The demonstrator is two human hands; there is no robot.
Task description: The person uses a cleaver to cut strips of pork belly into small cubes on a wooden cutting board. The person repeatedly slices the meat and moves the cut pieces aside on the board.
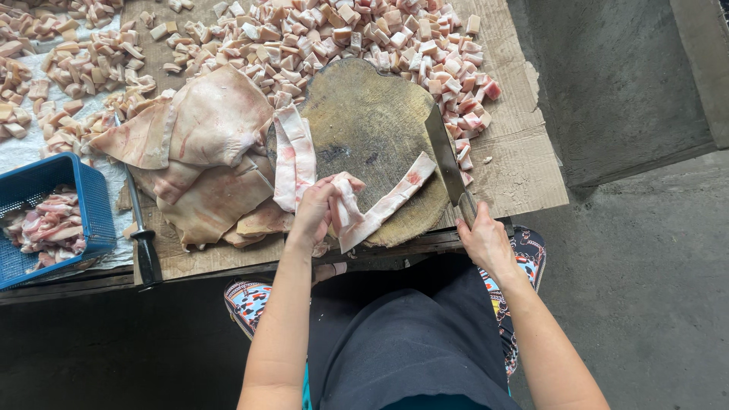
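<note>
While the left hand [315,212] pinches a meat strip [383,205], the right hand's [484,241] closed grip hides the cleaver [446,159] handle.

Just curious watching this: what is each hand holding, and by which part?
The left hand grips the near end of a meat strip lying on the round chopping block. The right hand holds a cleaver by its handle.

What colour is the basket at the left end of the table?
Blue: the basket is a blue plastic mesh holding meat strips, seen best in the head view.
</note>
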